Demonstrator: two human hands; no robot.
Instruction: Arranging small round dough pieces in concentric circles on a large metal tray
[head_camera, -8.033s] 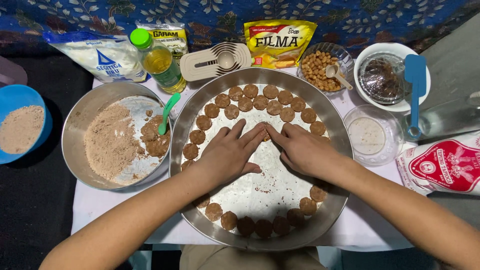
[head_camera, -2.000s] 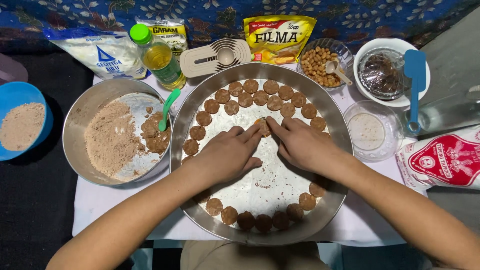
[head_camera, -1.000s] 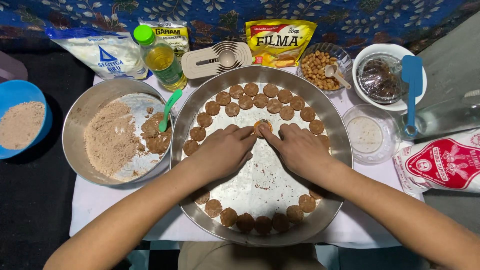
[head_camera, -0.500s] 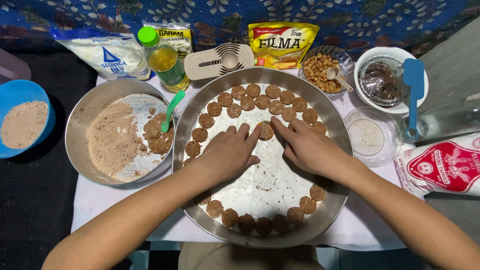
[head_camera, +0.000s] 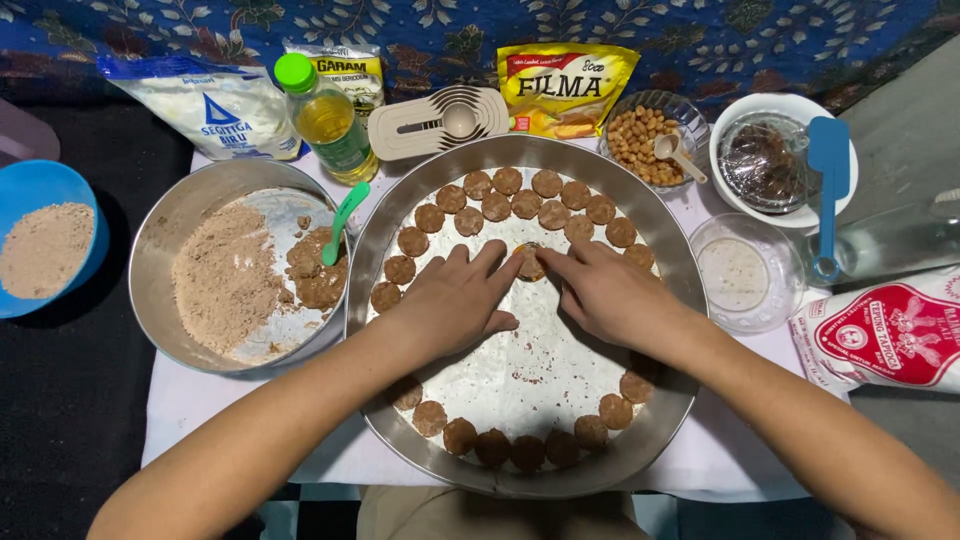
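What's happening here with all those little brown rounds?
A person's left hand and right hand meet over one brown dough round in a big round metal tray, fingertips pressing on it. More flattened rounds line the tray's rim. A metal bowl to the left holds brown dough and crumbs.

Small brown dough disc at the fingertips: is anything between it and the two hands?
Nothing visible. The left hand and right hand both have fingertips on the small brown dough disc, which lies on the bare floured floor of the large round metal tray, just inside the rows of other dough discs.
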